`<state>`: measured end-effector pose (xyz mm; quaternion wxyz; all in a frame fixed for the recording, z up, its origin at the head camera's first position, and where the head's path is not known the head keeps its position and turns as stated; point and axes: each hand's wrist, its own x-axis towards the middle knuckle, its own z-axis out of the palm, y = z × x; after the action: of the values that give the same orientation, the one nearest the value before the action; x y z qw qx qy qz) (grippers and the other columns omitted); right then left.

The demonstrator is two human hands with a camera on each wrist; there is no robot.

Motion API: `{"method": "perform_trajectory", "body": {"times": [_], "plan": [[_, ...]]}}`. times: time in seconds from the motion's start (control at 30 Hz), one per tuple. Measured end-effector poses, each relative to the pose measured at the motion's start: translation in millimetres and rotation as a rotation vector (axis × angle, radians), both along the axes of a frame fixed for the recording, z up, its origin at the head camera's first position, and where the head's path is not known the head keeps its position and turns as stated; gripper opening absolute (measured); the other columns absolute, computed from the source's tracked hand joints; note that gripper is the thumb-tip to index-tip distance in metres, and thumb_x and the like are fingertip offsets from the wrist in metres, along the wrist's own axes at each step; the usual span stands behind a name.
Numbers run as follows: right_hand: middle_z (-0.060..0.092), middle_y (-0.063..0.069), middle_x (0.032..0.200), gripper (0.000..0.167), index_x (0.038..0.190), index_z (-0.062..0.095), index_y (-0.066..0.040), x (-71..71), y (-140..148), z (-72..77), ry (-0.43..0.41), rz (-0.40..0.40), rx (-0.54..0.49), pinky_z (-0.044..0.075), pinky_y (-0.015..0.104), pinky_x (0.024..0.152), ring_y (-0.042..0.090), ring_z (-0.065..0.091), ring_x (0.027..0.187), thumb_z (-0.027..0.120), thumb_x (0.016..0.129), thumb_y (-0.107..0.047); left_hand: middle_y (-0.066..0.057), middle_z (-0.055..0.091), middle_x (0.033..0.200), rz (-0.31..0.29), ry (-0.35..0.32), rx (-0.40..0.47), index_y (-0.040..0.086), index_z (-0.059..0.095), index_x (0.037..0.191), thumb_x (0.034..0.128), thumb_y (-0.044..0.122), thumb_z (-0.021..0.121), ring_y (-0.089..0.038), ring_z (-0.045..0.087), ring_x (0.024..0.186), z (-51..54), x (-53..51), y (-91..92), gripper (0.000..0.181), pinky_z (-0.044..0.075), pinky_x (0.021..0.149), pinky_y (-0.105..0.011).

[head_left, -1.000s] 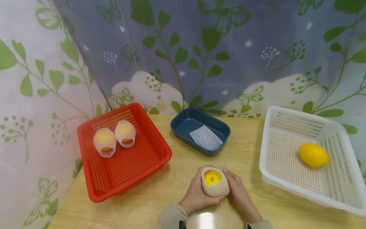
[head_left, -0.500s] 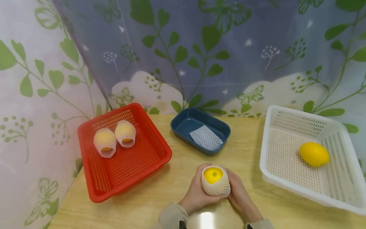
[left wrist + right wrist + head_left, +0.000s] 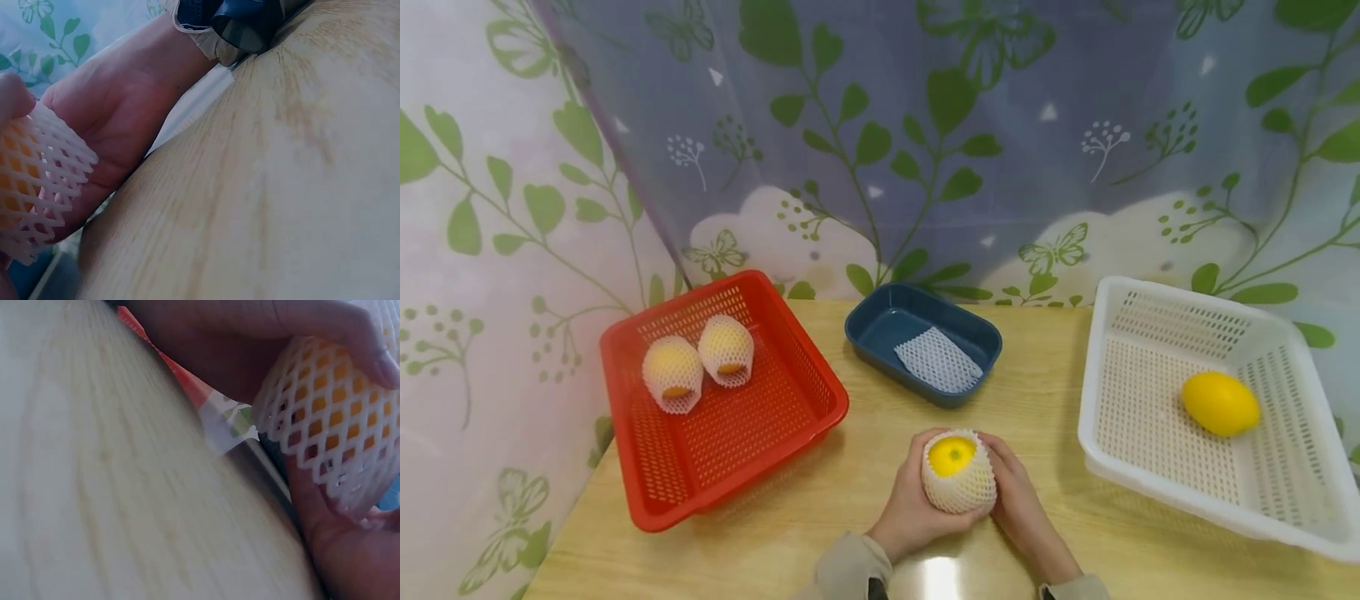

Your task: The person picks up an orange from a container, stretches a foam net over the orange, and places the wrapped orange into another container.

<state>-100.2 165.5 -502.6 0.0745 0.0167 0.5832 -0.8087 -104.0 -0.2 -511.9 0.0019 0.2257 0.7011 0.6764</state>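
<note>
Head view: yellow fruit (image 3: 952, 455) in a white foam net (image 3: 961, 492), held over the tabletop (image 3: 1037, 358).
Left hand (image 3: 908, 510) wraps one side, thumb in front; right hand (image 3: 1021, 510) curls round the other. Beyond sits a blue tray (image 3: 880, 323) holding flat netting (image 3: 938, 360), between a red basket (image 3: 767, 425) and a white basket (image 3: 1138, 404).

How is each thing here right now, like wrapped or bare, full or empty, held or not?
Held fruit: netted, yellow top showing
Left hand: gripping the held fruit
Right hand: gripping it too
Loose net: flat, in the blue tray
Blue tray: holding only that net
Two netted fruits: in the red basket
Red basket: only those two inside
Bare fruit: unwrapped, in the white basket
White basket: only that fruit inside
</note>
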Motion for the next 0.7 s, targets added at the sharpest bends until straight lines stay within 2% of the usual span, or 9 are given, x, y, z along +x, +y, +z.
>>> {"method": "perform_trajectory", "body": {"times": [0.13, 0.2, 0.3, 0.43, 0.5, 0.7], "plan": [[0.061, -0.006, 0.122, 0.026, 0.124, 0.058, -0.010, 0.6, -2.5, -0.5, 0.088, -0.054, 0.115, 0.046, 0.022, 0.096, 0.008, 0.055, 0.114, 0.044, 0.106, -0.023, 0.003, 0.054, 0.133, 0.017, 0.026, -0.005, 0.026, 0.038, 0.139, 0.0653, 0.021, 0.093, -0.019, 0.055, 0.116, 0.3, 1.4, -1.8, 0.092, 0.044, 0.102, -0.034], [0.063, -0.007, 0.121, 0.029, 0.125, 0.059, -0.007, 2.0, -2.9, -0.4, 0.128, -0.072, 0.141, 0.046, 0.021, 0.095, 0.007, 0.056, 0.114, 0.043, 0.107, -0.024, 0.002, 0.053, 0.133, 0.022, 0.036, -0.007, 0.025, 0.037, 0.140, 0.0656, 0.021, 0.093, -0.019, 0.056, 0.115, 0.9, 1.6, -2.6, 0.093, 0.045, 0.101, -0.034], [0.065, -0.007, 0.119, 0.033, 0.123, 0.064, -0.013, 4.2, -1.5, 0.6, 0.197, -0.027, 0.127, 0.047, 0.022, 0.094, 0.007, 0.058, 0.112, 0.037, 0.108, -0.024, 0.000, 0.054, 0.132, 0.043, 0.022, 0.004, 0.024, 0.037, 0.139, 0.0648, 0.019, 0.092, -0.019, 0.057, 0.113, 0.6, 1.1, -3.1, 0.092, 0.046, 0.099, -0.034], [0.067, -0.006, 0.118, 0.040, 0.121, 0.067, -0.025, 6.9, 0.0, 0.6, 0.272, 0.069, 0.072, 0.049, 0.024, 0.093, 0.009, 0.061, 0.109, 0.030, 0.108, -0.018, -0.002, 0.054, 0.130, 0.060, -0.045, 0.055, 0.023, 0.040, 0.136, 0.0627, 0.016, 0.092, -0.020, 0.057, 0.112, 1.3, 2.0, -3.7, 0.090, 0.046, 0.099, -0.034], [0.067, -0.006, 0.118, 0.041, 0.120, 0.067, -0.027, 7.4, 0.6, 0.0, 0.291, 0.072, 0.077, 0.049, 0.024, 0.093, 0.010, 0.061, 0.109, 0.030, 0.108, -0.016, -0.003, 0.054, 0.129, 0.058, -0.071, 0.083, 0.021, 0.041, 0.136, 0.0621, 0.015, 0.092, -0.021, 0.056, 0.113, 2.3, 2.5, -3.5, 0.090, 0.045, 0.100, -0.034], [0.067, -0.003, 0.120, 0.037, 0.123, 0.067, -0.008, 8.1, 0.7, -0.7, 0.323, 0.017, 0.082, 0.049, 0.025, 0.093, 0.012, 0.061, 0.111, 0.034, 0.106, -0.009, -0.002, 0.054, 0.129, 0.047, -0.112, 0.103, 0.021, 0.042, 0.137, 0.0616, 0.014, 0.091, -0.021, 0.056, 0.113, 3.3, 3.2, -2.8, 0.090, 0.045, 0.100, -0.034]]}}
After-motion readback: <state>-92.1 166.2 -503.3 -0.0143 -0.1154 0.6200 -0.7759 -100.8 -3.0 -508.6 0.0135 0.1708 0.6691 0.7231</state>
